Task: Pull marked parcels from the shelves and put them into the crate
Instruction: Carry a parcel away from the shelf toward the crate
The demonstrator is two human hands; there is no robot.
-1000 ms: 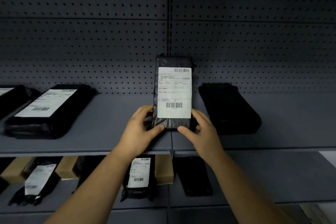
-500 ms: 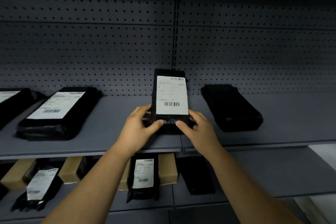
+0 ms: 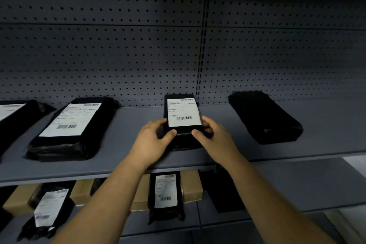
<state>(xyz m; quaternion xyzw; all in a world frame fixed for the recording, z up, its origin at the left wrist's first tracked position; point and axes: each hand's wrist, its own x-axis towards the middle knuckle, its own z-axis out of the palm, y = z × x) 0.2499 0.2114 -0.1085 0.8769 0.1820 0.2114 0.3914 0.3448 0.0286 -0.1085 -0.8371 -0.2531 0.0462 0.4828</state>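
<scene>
Both hands (image 3: 152, 142) grip black parcel (image 3: 183, 119) — white label, print blurred, apparently barcoded

I grip a black parcel (image 3: 184, 139) by its near end, left hand (image 3: 151, 141) and right hand (image 3: 214, 138) at its corners, thumbs on top. Its white barcode label (image 3: 183, 113) faces me. It sits mid upper shelf (image 3: 122, 144), far end toward the back wall; whether it lies flat I cannot tell. Left of it a bigger labelled parcel (image 3: 71, 123) lies flat and angled, with another parcel (image 3: 13, 113) cut off at the left edge. To the right lies a bare black parcel (image 3: 263, 117). On the lower shelf (image 3: 287, 184) lie a labelled pouch (image 3: 165, 194) and a crumpled pouch (image 3: 49, 210).
</scene>
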